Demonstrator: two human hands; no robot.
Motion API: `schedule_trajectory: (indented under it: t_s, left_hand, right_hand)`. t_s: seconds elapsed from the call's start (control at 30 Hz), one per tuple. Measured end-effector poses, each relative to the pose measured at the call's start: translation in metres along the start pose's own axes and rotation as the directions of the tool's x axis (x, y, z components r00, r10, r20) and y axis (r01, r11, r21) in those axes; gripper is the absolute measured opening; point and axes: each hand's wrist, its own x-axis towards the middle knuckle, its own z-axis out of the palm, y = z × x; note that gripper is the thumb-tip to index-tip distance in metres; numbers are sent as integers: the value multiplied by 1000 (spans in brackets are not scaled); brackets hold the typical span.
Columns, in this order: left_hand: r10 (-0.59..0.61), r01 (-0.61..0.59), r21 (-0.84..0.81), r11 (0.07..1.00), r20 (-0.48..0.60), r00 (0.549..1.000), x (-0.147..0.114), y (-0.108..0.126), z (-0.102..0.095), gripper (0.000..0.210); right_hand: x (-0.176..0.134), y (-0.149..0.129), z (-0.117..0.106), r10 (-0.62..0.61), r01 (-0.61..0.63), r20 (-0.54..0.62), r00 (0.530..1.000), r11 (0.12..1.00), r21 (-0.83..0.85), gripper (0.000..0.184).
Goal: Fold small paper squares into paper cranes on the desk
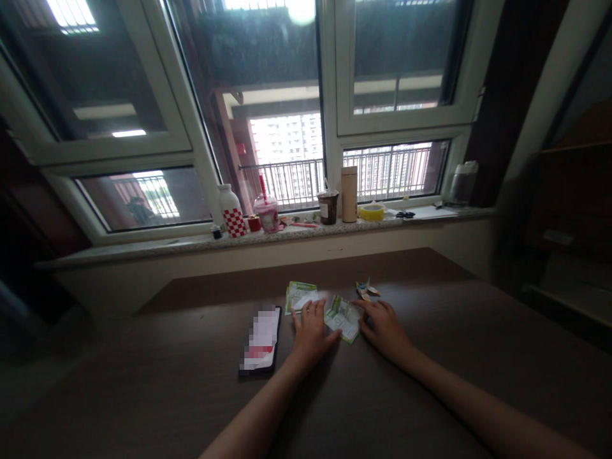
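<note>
A small creased sheet of green and white printed paper (343,322) lies on the brown table between my hands. My left hand (310,333) rests at its left side, fingers spread, with the thumb at the paper's lower edge. On the right side, my right hand (384,326) is open, and its fingertips touch or nearly touch the paper's edge. A second green and white printed paper (300,291) lies just beyond my left fingers, partly hidden by them. Past my right fingertips sits a crumpled, colourful paper scrap (366,291).
A phone (261,341) with its screen lit lies left of my left hand. On the windowsill stand a checkered bottle (234,213), a pink drink cup (266,213), a dark cup (328,207), a tan flask (349,194) and a yellow tape roll (371,212).
</note>
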Motion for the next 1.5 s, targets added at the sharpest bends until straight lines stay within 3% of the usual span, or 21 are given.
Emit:
schedule_trajectory:
  t_s: [0.17,0.3,0.43,0.63,0.77,0.97,1.2,1.5]
  left_hand:
    - [58,-59,-29,998,-15,998,-1,-2,1,42]
    - [120,-120,-47,992,-16,993,-3,-3,-1,25]
    - [111,-111,-64,992,-5,994,-3,-3,-3,25]
    - [110,-109,-41,993,19,994,-3,-3,0,34]
    - [143,-140,-51,989,75,987,-3,-5,-2,50]
    - [178,-169,-76,983,118,977,-4,-5,-5,58]
    - [173,-164,-114,980,83,981,-4,-4,-7,46]
    - [149,-136,-143,980,79,986,-5,-2,-9,42]
  right_hand:
    - [-2,2,2,-17,19,27,999,998,-64,35]
    - [-2,8,7,-95,97,85,992,995,-18,34]
    - [-1,15,10,-154,144,156,976,987,74,36]
    - [1,14,2,-255,223,160,954,955,195,29]
    - [-1,11,-2,-246,207,200,948,958,196,29]
    - [-2,15,-6,-254,210,237,938,958,194,32]
    - [-1,12,-15,-249,199,267,931,959,202,35]
    - [-3,16,-11,-254,200,223,941,951,237,28]
